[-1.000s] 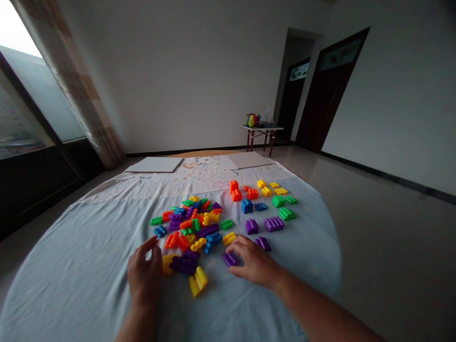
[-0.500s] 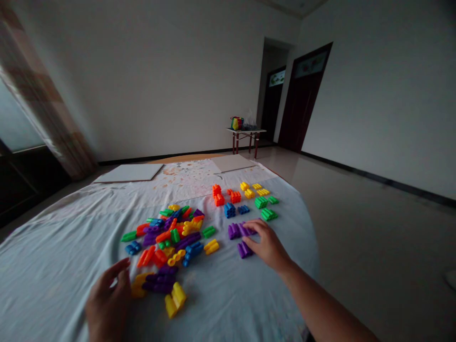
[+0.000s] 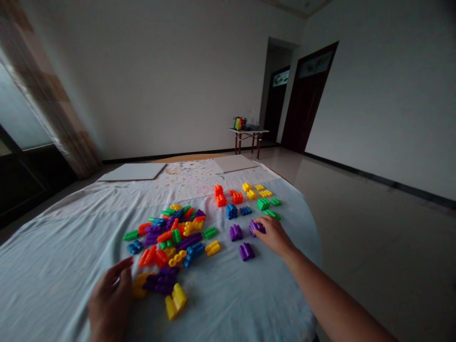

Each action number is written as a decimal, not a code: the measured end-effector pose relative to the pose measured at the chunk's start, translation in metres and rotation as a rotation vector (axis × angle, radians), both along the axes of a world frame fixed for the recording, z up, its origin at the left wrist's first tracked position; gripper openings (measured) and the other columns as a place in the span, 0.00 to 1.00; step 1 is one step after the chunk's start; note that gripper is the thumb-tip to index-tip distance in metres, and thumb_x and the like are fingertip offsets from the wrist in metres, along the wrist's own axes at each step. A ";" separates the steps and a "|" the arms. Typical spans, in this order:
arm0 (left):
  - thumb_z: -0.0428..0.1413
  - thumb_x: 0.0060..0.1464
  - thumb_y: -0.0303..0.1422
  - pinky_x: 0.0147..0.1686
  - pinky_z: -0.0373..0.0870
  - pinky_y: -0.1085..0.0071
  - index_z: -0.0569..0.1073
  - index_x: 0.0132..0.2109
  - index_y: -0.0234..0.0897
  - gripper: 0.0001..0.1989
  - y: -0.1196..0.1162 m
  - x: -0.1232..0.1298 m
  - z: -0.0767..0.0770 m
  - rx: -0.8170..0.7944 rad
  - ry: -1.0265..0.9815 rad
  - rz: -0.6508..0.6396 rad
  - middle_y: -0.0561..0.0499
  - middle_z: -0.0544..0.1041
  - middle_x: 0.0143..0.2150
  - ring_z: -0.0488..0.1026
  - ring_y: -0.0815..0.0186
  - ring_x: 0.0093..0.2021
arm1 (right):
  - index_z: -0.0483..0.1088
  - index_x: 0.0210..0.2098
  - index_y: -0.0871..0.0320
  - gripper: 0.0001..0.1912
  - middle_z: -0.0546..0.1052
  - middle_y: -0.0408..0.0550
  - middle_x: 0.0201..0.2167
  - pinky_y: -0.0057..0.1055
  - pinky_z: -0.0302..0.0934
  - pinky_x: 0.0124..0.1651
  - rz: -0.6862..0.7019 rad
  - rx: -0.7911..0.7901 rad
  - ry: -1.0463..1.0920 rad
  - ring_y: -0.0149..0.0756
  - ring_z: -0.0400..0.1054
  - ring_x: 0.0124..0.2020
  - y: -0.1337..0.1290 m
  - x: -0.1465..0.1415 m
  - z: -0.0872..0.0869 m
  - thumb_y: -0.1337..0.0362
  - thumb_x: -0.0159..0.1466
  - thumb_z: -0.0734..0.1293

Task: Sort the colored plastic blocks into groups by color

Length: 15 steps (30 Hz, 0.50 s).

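Note:
My right hand (image 3: 272, 232) grips a purple building block (image 3: 255, 228) made of joined tubes, at the right of the table. Two more purple blocks lie close by: one (image 3: 235, 232) to its left and another (image 3: 246, 251) nearer to me. Resting at the near left, my left hand (image 3: 110, 299) has loosely curled fingers with a gap at the thumb and nothing visible in them. Beside its fingertips lie a yellow-orange block (image 3: 140, 286) and dark purple blocks (image 3: 162, 280). A mixed heap of coloured blocks (image 3: 171, 232) spreads across the middle.
Separate groups of orange (image 3: 220, 195), yellow (image 3: 251, 194), blue (image 3: 231, 211) and green blocks (image 3: 263, 204) sit beyond my right hand. Two flat boards, one white (image 3: 131, 172) and one beige (image 3: 235, 164), lie at the far side of the cloth-covered table (image 3: 64, 256).
My right hand has moved slightly right with a purple block, now apart from the purple block on its left. The left hand stays in nearly the same place.

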State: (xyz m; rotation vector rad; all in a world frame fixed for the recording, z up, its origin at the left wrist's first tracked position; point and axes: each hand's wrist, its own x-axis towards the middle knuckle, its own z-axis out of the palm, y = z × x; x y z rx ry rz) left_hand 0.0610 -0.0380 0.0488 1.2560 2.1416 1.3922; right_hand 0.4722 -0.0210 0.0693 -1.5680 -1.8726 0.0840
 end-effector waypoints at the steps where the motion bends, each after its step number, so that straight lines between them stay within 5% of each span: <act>1: 0.50 0.43 0.44 0.30 0.69 0.69 0.73 0.42 0.41 0.20 0.000 0.000 -0.001 0.009 -0.003 0.002 0.50 0.76 0.37 0.72 0.61 0.35 | 0.71 0.37 0.58 0.10 0.73 0.49 0.35 0.39 0.61 0.46 0.000 0.008 -0.006 0.40 0.66 0.41 0.000 0.001 0.000 0.68 0.54 0.68; 7: 0.50 0.44 0.43 0.30 0.69 0.70 0.74 0.40 0.39 0.19 0.002 0.002 -0.002 0.051 -0.032 -0.013 0.47 0.77 0.38 0.73 0.61 0.36 | 0.69 0.44 0.56 0.13 0.72 0.52 0.42 0.44 0.60 0.51 0.063 0.164 0.079 0.43 0.65 0.46 -0.012 -0.021 0.019 0.64 0.58 0.66; 15: 0.49 0.46 0.42 0.35 0.70 0.67 0.74 0.39 0.37 0.18 0.001 0.004 -0.002 0.086 -0.024 -0.022 0.46 0.77 0.39 0.73 0.61 0.37 | 0.69 0.45 0.55 0.15 0.72 0.50 0.44 0.39 0.59 0.53 0.465 0.017 0.103 0.39 0.64 0.48 -0.028 -0.118 0.031 0.70 0.58 0.66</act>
